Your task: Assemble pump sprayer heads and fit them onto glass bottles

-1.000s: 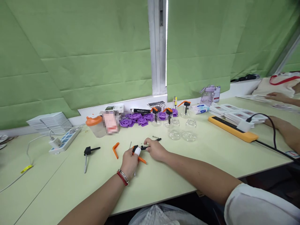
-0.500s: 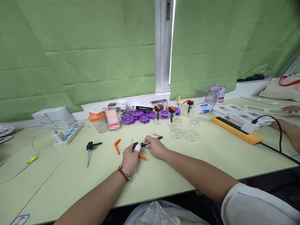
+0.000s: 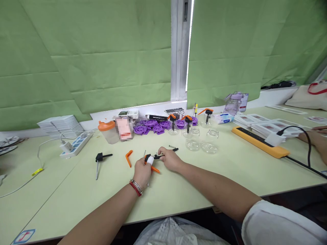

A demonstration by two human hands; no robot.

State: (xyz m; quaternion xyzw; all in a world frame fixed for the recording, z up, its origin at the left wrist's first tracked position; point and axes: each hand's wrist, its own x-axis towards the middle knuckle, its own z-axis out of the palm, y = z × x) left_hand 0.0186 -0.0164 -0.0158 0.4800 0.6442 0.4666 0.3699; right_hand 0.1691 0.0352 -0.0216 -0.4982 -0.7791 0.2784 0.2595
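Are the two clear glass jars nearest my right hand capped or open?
Open. Both glass jars stand upright with bare mouths and look empty; the orange-and-black pump tops sit on other jars behind them.

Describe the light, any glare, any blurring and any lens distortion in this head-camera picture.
Head view: soft, even light with faint shadows; a bright strip of glare burns out between the green blinds; a pink thing on the table is blurred into squares; edges bend outward and the forearms stretch; the hands look sharp.
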